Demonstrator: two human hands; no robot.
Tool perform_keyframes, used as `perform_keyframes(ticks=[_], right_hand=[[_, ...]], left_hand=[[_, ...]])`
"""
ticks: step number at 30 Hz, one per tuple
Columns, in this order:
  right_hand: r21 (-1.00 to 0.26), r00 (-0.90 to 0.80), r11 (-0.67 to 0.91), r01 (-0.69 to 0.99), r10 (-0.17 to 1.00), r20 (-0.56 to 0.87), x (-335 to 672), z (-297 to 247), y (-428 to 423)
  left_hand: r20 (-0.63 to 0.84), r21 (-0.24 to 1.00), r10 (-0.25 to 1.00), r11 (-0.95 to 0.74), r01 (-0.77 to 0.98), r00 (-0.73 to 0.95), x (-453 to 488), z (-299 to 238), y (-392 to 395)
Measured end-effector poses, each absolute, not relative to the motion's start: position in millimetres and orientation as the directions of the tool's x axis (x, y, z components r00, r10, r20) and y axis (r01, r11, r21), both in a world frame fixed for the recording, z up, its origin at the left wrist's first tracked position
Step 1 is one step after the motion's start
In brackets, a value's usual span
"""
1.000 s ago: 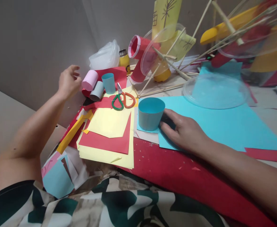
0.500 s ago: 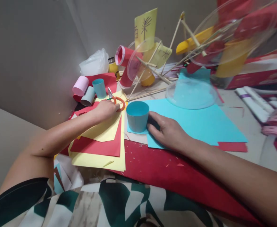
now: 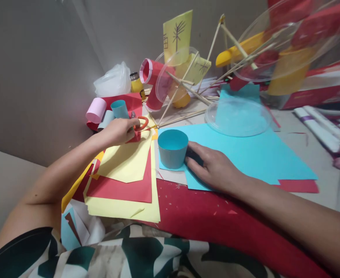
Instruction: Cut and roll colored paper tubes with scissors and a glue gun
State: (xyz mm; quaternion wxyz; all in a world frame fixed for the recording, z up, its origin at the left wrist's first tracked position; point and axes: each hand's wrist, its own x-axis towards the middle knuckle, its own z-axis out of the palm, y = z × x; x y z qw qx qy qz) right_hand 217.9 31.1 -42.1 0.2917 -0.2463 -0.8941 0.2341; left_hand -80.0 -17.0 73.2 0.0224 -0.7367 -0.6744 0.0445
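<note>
My left hand is closed round the scissors, whose orange handle loop sticks out to the right of my fingers, above the yellow paper. My right hand lies flat with fingers stretched out on the large blue sheet, fingertips against the base of a blue paper cylinder that stands upright. Behind my left hand lie a pink paper roll, a grey-blue roll and a small blue roll.
Red paper and more yellow sheets are stacked at the table's left front; a red sheet covers the near edge. A clear plastic dome sits on the blue sheet. Wooden sticks, a red tube, a plastic bag and a yellow jar crowd the back.
My left hand came down from the paper rolls to the scissors and closed on them. My right hand stayed by the blue cylinder.
</note>
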Motion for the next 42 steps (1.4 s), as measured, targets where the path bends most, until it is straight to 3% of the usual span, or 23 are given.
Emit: perform_keyframes(ticks=[5, 8, 12, 18, 25, 30, 42], right_hand=[[-0.576, -0.708, 0.760, 0.301, 0.583, 0.399, 218, -42, 32], [-0.576, -0.710, 0.764, 0.291, 0.576, 0.406, 218, -41, 32], [-0.557, -0.707, 0.777, 0.293, 0.568, 0.421, 217, -42, 32], [-0.536, -0.707, 0.792, 0.291, 0.556, 0.438, 215, -44, 33], [-0.578, -0.692, 0.770, 0.269, 0.572, 0.441, 212, -44, 33], [-0.614, -0.665, 0.752, 0.240, 0.588, 0.460, 211, -47, 35], [-0.796, -0.501, 0.589, 0.136, 0.734, 0.458, 212, -30, 41]], left_hand=[[0.116, 0.463, 0.993, -0.048, 0.885, -0.006, -105, 92, -5], [0.127, 0.600, 0.988, -0.010, 0.800, -0.083, -109, 101, 1], [0.189, 0.651, 0.973, -0.025, 0.759, -0.130, -107, 103, 4], [0.420, 0.648, 0.884, -0.135, 0.750, -0.204, -113, 104, -4], [0.559, 0.636, 0.806, -0.264, 0.726, -0.196, -103, 144, -36], [0.584, 0.668, 0.759, -0.247, 0.702, -0.288, -94, 169, -58], [0.551, 0.827, 0.735, -0.418, 0.376, -0.394, -83, 183, -95]])
